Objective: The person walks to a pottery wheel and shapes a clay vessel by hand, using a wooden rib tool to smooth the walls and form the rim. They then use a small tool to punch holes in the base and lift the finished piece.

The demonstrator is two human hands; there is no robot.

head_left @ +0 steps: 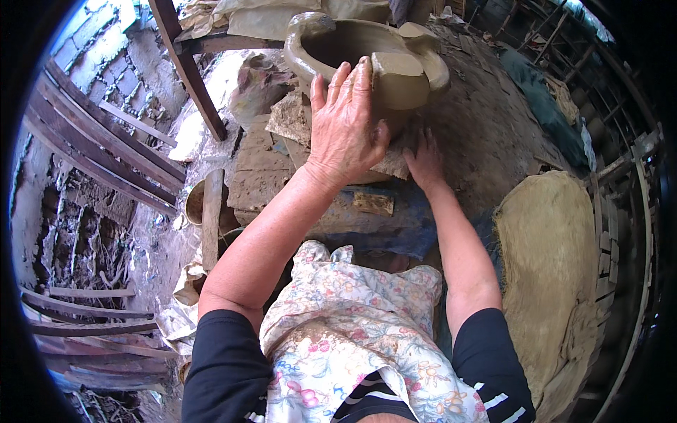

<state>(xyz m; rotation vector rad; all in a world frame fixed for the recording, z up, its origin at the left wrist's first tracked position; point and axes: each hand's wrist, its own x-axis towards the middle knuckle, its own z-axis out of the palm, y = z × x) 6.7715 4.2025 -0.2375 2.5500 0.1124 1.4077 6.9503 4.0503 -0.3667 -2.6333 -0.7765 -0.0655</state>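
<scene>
A wet grey-brown clay pot (pixel 314 65) with a wide mouth and thick raised lugs on its rim stands ahead of me. My left hand (pixel 347 130) lies against its near side, fingers stretched up to the rim beside a flat-topped lug (pixel 397 65). Clay smears the fingertips. Lower and to the right, my right hand (pixel 425 163) reaches forward at the edge of the board (pixel 391 167) under the pot. Its fingers look stretched out, partly in shadow; whether they touch the pot's base cannot be made out.
A small wooden block (pixel 373 204) lies in front of the board, near blue sheeting (pixel 409 225). To the right is a large tan slab-like sack (pixel 546 275). Wooden posts (pixel 189 70) and slats (pixel 113 144) stand left. A floral cloth (pixel 352 310) covers my lap.
</scene>
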